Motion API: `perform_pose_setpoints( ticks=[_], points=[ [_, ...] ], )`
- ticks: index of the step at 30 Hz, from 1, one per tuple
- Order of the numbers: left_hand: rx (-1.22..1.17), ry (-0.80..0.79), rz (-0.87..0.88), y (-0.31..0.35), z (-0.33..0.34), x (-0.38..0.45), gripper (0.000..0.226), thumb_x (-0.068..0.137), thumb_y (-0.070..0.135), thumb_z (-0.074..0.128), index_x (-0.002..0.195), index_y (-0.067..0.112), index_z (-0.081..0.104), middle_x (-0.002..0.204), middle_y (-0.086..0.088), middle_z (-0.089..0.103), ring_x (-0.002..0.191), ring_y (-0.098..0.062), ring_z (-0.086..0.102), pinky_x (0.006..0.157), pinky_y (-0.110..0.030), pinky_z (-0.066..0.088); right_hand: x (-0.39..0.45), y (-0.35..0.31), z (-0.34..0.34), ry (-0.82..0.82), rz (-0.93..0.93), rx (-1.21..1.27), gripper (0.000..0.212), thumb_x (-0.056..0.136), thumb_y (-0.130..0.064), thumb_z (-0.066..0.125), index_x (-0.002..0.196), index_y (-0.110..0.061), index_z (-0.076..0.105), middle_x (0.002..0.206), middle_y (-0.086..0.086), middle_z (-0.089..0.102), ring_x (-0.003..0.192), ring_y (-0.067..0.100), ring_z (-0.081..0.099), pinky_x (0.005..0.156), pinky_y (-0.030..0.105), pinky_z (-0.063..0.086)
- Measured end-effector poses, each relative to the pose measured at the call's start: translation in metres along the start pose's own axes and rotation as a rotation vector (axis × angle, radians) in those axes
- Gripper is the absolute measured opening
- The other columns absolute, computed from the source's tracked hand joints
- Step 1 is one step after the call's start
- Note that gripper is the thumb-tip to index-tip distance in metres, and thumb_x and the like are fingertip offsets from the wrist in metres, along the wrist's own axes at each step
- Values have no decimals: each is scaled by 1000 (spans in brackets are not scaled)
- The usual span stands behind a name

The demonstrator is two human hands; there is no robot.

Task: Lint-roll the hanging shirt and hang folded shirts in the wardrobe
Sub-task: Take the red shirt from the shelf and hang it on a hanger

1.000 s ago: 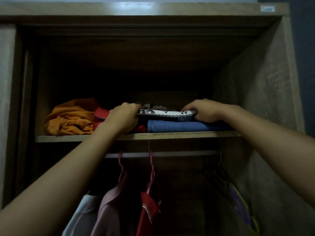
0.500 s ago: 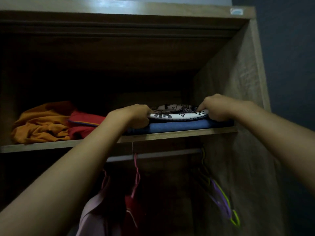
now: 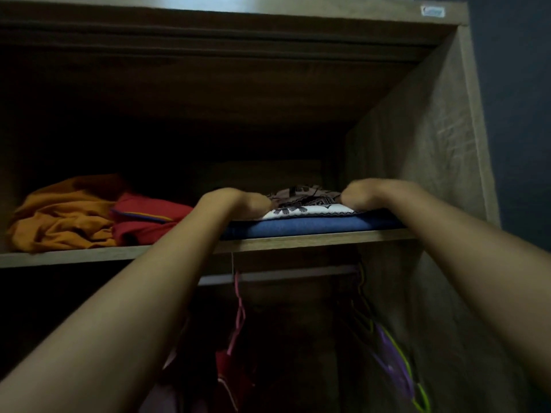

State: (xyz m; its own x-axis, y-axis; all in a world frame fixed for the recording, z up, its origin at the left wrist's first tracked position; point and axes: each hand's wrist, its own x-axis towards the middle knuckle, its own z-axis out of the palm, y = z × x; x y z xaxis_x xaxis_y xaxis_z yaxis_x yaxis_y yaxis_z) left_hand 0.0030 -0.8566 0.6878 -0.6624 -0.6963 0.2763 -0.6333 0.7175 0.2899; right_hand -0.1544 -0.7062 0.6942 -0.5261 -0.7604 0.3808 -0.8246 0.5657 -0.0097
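Both my arms reach up to the wardrobe's upper shelf [image 3: 298,241]. A folded white shirt with a dark pattern [image 3: 304,205] lies on top of a folded blue shirt [image 3: 298,228] at the shelf's right end. My left hand [image 3: 238,202] grips the patterned shirt's left edge, fingers curled. My right hand [image 3: 365,193] grips its right edge the same way. Below the shelf runs the hanging rail [image 3: 283,275], with a pink hanger [image 3: 238,311] carrying a red garment [image 3: 229,371].
A crumpled orange garment [image 3: 62,216] and a folded red one [image 3: 146,219] lie at the shelf's left. Empty purple and green hangers [image 3: 393,359] hang at the rail's right end. The wardrobe's side wall [image 3: 417,144] stands close beside my right hand.
My hands have slid farther back onto the patterned shirt, and it has shifted a little deeper on the blue shirt. The view has swung right, then closer to the shelf.
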Motion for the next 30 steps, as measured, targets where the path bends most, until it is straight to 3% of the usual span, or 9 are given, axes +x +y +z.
perform_pose_setpoints(
  ticks=[4, 8, 13, 15, 17, 20, 22, 24, 30],
  points=[
    [-26, 37, 57, 1, 2, -3, 38, 97, 52, 29, 104, 26, 55, 101, -2, 57, 90, -17, 55, 90, -35, 38, 7, 4, -3, 70, 7, 65, 31, 103, -21, 31, 107, -9, 59, 109, 13, 57, 90, 20, 48, 78, 30, 32],
    [-21, 43, 117, 3, 4, -15, 27, 100, 37, 29, 94, 26, 53, 108, -9, 58, 85, -18, 52, 97, -40, 41, 15, 10, 11, 56, -9, -2, 36, 103, -20, 28, 115, -7, 60, 110, 13, 58, 89, 21, 48, 80, 31, 34],
    [-19, 28, 159, 2, 2, -24, 38, 101, 30, 28, 125, 16, 54, 123, -9, 56, 101, -22, 54, 98, -38, 38, 32, 12, 14, -24, 16, 43, 31, 104, -25, 31, 101, -13, 59, 98, 6, 58, 94, 22, 57, 85, 34, 42],
    [-4, 48, 164, 1, 1, -30, 41, 101, 29, 29, 132, 13, 51, 133, -12, 52, 110, -25, 52, 96, -36, 35, 163, 108, 35, -26, -60, -44, 49, 97, -53, 31, 103, -18, 64, 94, 5, 62, 95, 23, 62, 90, 37, 48],
    [12, 112, 176, -3, -4, -42, 45, 102, 35, 32, 136, 10, 47, 138, -14, 49, 118, -27, 50, 93, -33, 35, 217, 139, 42, 135, -225, -17, 85, 68, -92, 23, 109, -30, 64, 86, 3, 62, 94, 25, 64, 87, 43, 51],
    [24, 280, 202, -27, -26, -66, 52, 100, 41, 37, 142, 10, 40, 146, -14, 42, 131, -28, 43, 102, -33, 35, 64, 11, 18, 293, -196, 106, 38, 87, -68, 44, 110, -40, 54, 108, 9, 64, 100, 28, 62, 85, 38, 51],
    [74, 473, 166, -62, -49, -78, 49, 100, 39, 38, 139, 10, 45, 144, -14, 46, 132, -29, 43, 107, -35, 35, -21, -79, -6, 432, -235, 253, 57, 87, -63, 48, 134, -32, 48, 134, 11, 55, 120, 30, 53, 92, 38, 44],
    [149, 594, 66, -106, -70, -85, 46, 98, 39, 41, 134, 13, 51, 137, -15, 53, 127, -31, 49, 106, -40, 39, -46, -128, -17, 380, -434, 405, 69, 82, -66, 50, 142, -36, 37, 144, 5, 49, 126, 26, 50, 89, 32, 39],
    [258, 435, -191, -189, -67, -103, 57, 96, 56, 31, 135, 18, 49, 139, -16, 50, 129, -33, 45, 110, -48, 31, -26, -217, -4, 127, -593, 368, 90, 73, -74, 57, 148, -41, 19, 153, 6, 35, 135, 28, 40, 105, 36, 36]
  ],
)
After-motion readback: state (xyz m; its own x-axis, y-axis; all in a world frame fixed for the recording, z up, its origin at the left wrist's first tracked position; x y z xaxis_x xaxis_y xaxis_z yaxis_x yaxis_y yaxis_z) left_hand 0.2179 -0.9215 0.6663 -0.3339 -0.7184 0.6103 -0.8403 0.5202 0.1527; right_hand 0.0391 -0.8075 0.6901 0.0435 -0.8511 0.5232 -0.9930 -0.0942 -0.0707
